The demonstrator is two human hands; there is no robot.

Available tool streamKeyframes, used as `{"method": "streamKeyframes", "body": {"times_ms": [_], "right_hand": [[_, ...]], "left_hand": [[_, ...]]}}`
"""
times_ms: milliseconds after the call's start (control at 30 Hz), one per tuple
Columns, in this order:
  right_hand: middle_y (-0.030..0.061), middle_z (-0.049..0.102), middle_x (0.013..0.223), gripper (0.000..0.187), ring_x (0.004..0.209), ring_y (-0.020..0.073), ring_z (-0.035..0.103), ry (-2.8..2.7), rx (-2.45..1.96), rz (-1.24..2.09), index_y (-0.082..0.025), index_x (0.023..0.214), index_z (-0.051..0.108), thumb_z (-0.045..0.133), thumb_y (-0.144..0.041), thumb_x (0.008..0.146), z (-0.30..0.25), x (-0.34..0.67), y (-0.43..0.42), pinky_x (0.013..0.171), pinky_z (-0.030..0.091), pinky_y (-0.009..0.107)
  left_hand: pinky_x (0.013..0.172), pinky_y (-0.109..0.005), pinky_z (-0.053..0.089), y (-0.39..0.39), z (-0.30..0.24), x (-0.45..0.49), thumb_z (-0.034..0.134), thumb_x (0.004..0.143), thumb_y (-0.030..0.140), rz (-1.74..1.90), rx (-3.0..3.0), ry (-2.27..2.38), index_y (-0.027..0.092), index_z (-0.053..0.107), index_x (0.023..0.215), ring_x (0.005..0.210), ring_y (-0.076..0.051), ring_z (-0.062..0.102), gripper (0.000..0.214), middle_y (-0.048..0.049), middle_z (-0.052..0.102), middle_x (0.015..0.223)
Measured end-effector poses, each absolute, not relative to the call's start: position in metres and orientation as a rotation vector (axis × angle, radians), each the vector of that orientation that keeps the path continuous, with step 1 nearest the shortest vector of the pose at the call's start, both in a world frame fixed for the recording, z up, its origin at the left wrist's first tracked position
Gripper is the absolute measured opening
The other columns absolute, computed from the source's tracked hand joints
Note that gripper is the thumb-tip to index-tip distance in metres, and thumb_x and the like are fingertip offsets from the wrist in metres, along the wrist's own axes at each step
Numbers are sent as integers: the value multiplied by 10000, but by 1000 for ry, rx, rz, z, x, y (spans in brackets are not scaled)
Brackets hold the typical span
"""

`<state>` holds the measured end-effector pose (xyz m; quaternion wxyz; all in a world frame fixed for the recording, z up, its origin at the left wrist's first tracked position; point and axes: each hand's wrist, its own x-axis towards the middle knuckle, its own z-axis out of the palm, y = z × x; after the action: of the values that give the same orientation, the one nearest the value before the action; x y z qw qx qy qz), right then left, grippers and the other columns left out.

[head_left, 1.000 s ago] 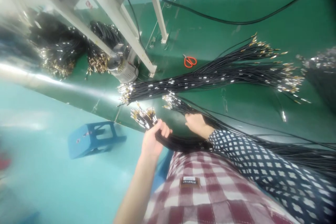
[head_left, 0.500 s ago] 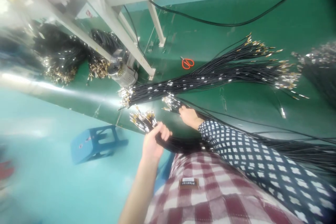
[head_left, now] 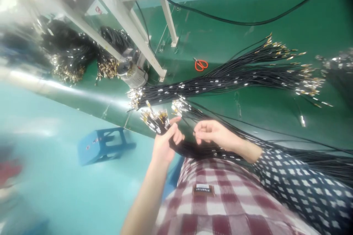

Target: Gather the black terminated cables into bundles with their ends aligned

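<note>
My left hand [head_left: 164,143] is closed around a bundle of black cables with gold connector tips [head_left: 156,121], held over the edge of the green table [head_left: 261,114]. My right hand [head_left: 213,134], in a dotted sleeve, hovers just right of it with thumb and fingers pinched on a thin black cable. A second group of cable ends [head_left: 179,105] lies on the table just above both hands. Beyond it a long spread bundle of black cables [head_left: 234,79] stretches across the table.
Orange-handled scissors [head_left: 200,64] lie behind the long bundle. A small round machine [head_left: 134,73] stands by white frame legs, with piles of cables [head_left: 71,55] to its left. More cable ends [head_left: 338,66] lie at the far right. A blue stool [head_left: 103,145] stands on the floor.
My right hand reached out to the cable ends on the table, then drew back toward my left hand with its fingers pinched. My left hand kept its hold on the bundle.
</note>
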<state>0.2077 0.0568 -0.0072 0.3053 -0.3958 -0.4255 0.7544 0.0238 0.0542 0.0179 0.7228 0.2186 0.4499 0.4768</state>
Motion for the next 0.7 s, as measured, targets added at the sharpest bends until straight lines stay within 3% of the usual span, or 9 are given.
{"method": "streamKeyframes", "body": {"times_ms": [200,333,433,567,700], "right_hand": [[-5,635,590,290,464,50,358,-867,-976,2095,-137,752,595,748,-379,706,-3,206,49,457,205,210],[-5,636,597,292,488,63,411,-908,-950,2078,-148,727,593,748,-393,696,5,193,52,473,265,205],[7,652,639,309,535,80,485,-994,-955,2074,-151,709,582,732,-421,709,11,185,52,499,320,201],[35,691,709,361,581,103,542,-1494,-1196,1880,-149,714,633,534,-459,871,-6,199,56,558,379,221],[24,713,743,412,665,143,617,-2146,-1792,1500,-195,720,684,395,-395,936,-53,241,62,625,405,242]], "left_hand": [[520,-253,367,58,26,32,756,679,238,970,532,1015,88,673,938,425,-69,367,310,68,402,440],[441,-210,321,59,26,33,774,651,231,925,563,1049,76,697,911,430,-62,381,312,45,437,457],[402,-200,301,57,26,32,787,641,271,922,540,1092,80,689,738,424,-58,396,235,21,472,500],[529,-247,427,52,20,27,739,715,292,935,529,980,113,604,595,521,-76,463,254,-20,544,708],[708,-274,472,46,10,13,697,760,290,994,482,985,126,508,501,694,-113,525,360,-40,563,854]]}}
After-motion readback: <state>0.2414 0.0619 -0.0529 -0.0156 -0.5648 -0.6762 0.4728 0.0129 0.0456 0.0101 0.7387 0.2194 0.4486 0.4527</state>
